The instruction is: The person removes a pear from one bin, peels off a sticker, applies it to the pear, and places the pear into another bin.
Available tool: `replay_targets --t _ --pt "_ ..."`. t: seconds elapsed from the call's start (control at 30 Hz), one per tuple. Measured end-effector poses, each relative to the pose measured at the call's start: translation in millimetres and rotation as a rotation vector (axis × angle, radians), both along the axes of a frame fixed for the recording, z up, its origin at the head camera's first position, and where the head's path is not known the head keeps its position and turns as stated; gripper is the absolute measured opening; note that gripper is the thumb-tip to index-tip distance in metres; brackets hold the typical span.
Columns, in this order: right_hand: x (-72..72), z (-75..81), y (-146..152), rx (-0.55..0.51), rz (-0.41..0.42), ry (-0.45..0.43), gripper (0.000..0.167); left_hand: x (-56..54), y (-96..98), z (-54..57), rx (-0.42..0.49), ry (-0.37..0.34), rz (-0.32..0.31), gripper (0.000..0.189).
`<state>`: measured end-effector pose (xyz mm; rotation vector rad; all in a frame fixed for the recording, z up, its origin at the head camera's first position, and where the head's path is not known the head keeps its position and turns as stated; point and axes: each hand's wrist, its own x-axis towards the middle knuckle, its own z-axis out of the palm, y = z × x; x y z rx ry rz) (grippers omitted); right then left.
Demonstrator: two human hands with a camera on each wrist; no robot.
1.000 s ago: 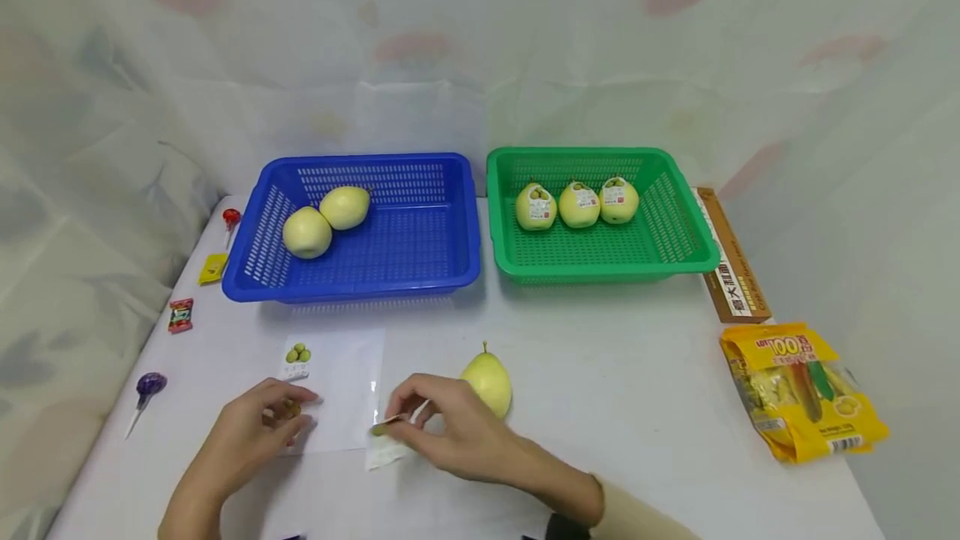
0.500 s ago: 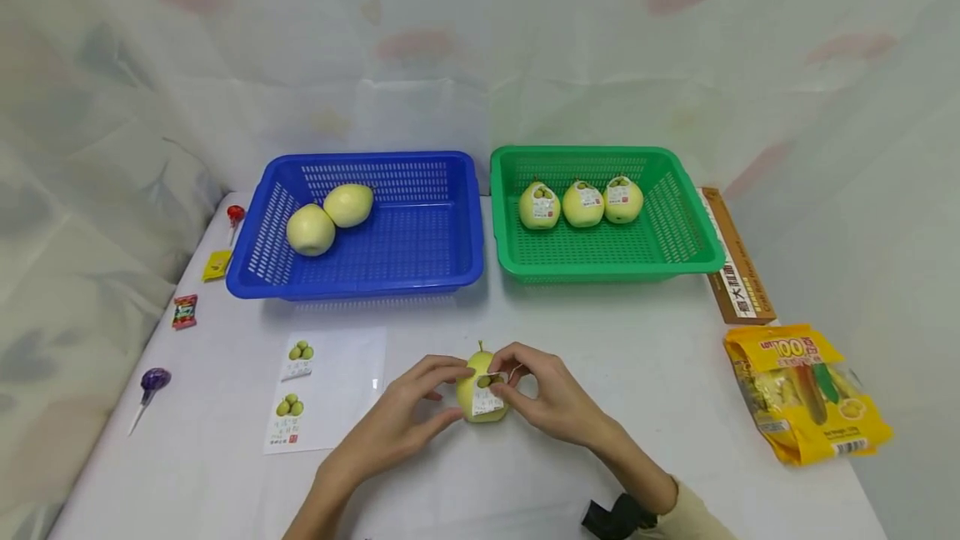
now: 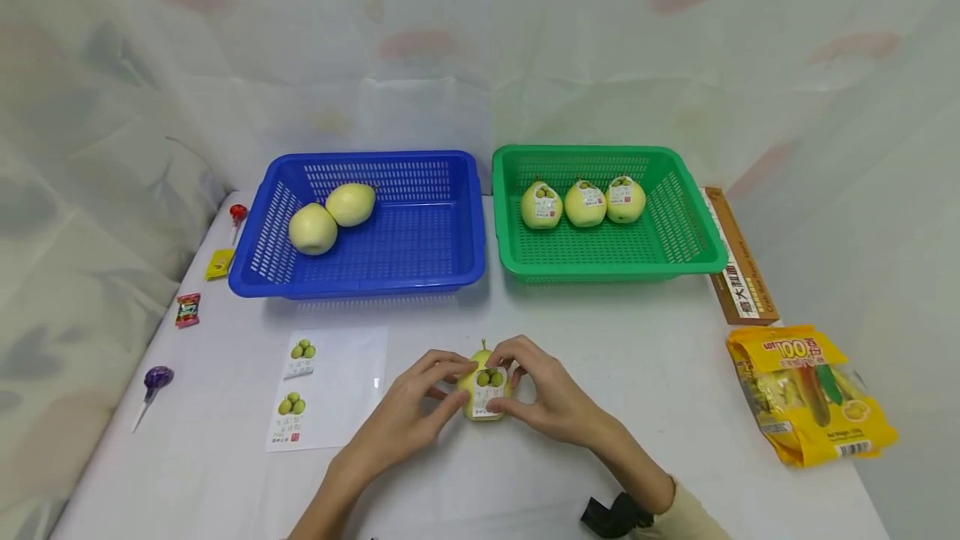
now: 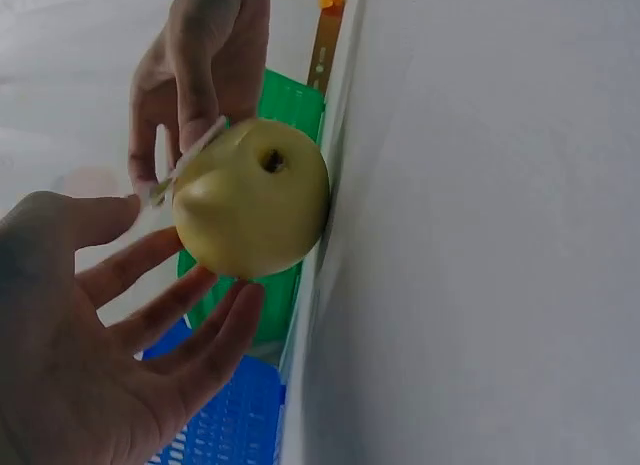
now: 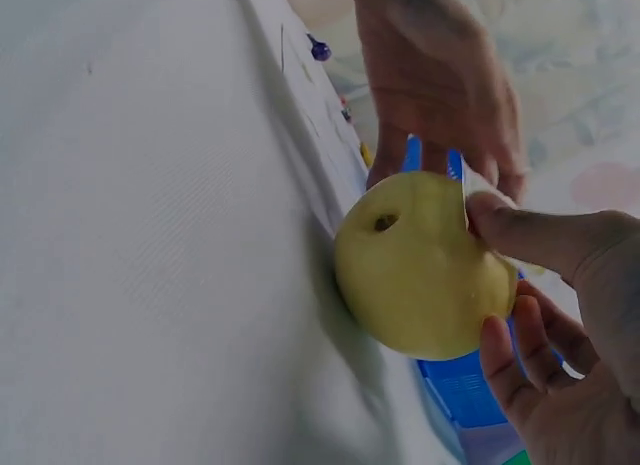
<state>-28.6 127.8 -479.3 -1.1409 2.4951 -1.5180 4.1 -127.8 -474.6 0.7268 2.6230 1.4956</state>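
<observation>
Far backdrop: pale hanging cloth (image 3: 450, 115), faded pink petal shapes, creased across.
Left side: patterned cloth (image 3: 90, 215), grey leaf shapes, heavily wrinkled, bulging toward far corner.
Right side: pale grey-green sheet (image 3: 892, 273), mostly plain, smoother.
Bench: white top (image 3: 600, 373), backdrop directly behind far edge.
Light: soft, diffuse; both wrist views dimmer, greyer.

Head view: high, near side, facing far and down over white table (image 3: 630, 357). Wrist views: low, close, tipped sideways; left faces far right, right faces far left; both share the pear (image 4: 255, 210).
</observation>
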Motion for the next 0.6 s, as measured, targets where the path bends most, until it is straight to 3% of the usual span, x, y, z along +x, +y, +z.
replay_targets --t 0.17,0.3,0.47,0.6 --pt "-4.5 -3.9 4 0.024 0.039 -0.031 0.067 -1.1 10.7 -0.2 0.020 -0.063 0.036 0.040" --pt "-10.4 -6.4 8 0.044 0.092 -0.065 0.074 -1.6 15.8 -1.3 0.016 -0.069 0.041 0.042" --pt "-20.2 -7.5 9 -0.040 0.117 -0.292 0.069 -1.6 16.4 0.8 -0.017 -0.058 0.040 0.048" --pt "-24.8 -8.8 0 -0.112 0.003 -0.474 0.042 -1.0 16.1 2.1 0.006 -0.085 0.018 0.049"
